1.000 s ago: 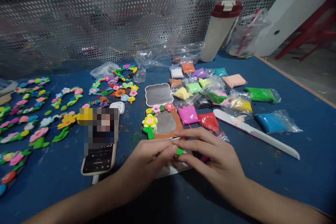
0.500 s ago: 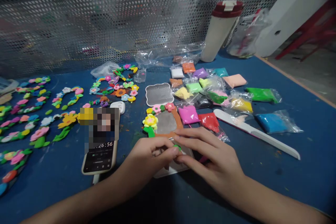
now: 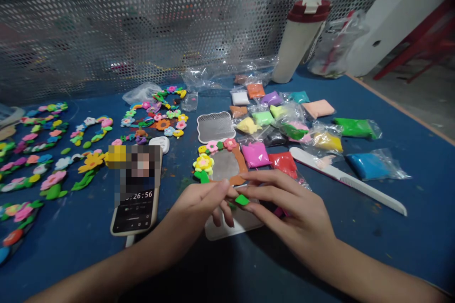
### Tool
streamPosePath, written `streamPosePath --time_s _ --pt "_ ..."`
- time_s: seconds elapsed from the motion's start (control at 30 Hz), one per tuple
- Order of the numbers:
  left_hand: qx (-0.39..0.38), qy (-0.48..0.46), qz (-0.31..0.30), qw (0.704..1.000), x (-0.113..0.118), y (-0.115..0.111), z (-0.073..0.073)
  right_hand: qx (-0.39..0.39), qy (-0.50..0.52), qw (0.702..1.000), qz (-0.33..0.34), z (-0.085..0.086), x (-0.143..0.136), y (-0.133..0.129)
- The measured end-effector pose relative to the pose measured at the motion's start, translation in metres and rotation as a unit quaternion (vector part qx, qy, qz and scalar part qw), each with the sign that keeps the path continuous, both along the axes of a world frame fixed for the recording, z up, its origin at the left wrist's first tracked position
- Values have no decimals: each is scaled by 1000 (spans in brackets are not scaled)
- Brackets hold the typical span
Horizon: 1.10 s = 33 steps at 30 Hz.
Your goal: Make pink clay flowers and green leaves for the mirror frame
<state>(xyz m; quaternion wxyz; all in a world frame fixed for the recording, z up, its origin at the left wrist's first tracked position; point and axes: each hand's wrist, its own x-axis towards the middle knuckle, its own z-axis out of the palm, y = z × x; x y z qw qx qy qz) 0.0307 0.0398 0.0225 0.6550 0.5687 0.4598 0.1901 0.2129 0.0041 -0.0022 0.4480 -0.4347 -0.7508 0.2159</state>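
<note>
A small, flattened green piece of modelling clay (image 3: 242, 200) is between the thumb and fingers of my right hand (image 3: 289, 206). My left hand (image 3: 202, 206) is beside it, thumb raised and fingers apart, with the index fingertip seeming to touch the clay's left edge. Beneath both hands lies a white, flat board (image 3: 227, 228), partly covered by them. Just beyond my fingers is a mirror frame (image 3: 242, 163) with a brown clay border, pink flowers, a yellow flower and green leaves. Its lower edge is partly hidden by my hands.
Bagged clay, including a magenta packet (image 3: 256, 155) and a blue packet (image 3: 368, 164), spreads to the right beside a white comb (image 3: 350, 182). A phone (image 3: 137, 213) lies left, near several clay-decorated frames. A plain white-rimmed mirror (image 3: 215, 127) and a tumbler (image 3: 300, 42) stand farther back.
My left thumb has lifted off the green clay and the left fingers have spread. The clay now shows flatter and more fully at my right fingertips.
</note>
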Motion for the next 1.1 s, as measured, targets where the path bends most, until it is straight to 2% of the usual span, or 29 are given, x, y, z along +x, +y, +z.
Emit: streamPosePath --time_s 0.33,0.5,0.6,0.7,0.8,0.83,0.9,1.0,1.1 --pt "-19 0 1 1000 6 0 2 -3 -8 1000 0 0 -3 2" --pt "13 45 -7 999 7 -2 6 -2 -6 1000 14 0 -4 1" --pt "16 65 -17 998 6 -1 7 -8 0 1000 -5 1 -2 0" --pt "10 60 6 998 3 3 4 -27 -1 999 -24 1 1 2" --pt "60 89 47 993 0 6 0 -52 -19 998 -33 -3 6 5" --pt "98 117 48 987 -1 6 -1 -63 -29 997 -32 -4 8 5" --pt "201 181 7 963 -3 3 -3 -83 -50 995 -25 -8 11 7" --pt "343 263 -105 896 -2 -4 -10 -105 -72 992 -16 -10 14 8" --pt "403 330 -176 836 1 -8 -17 -111 -80 991 -11 -10 16 8"
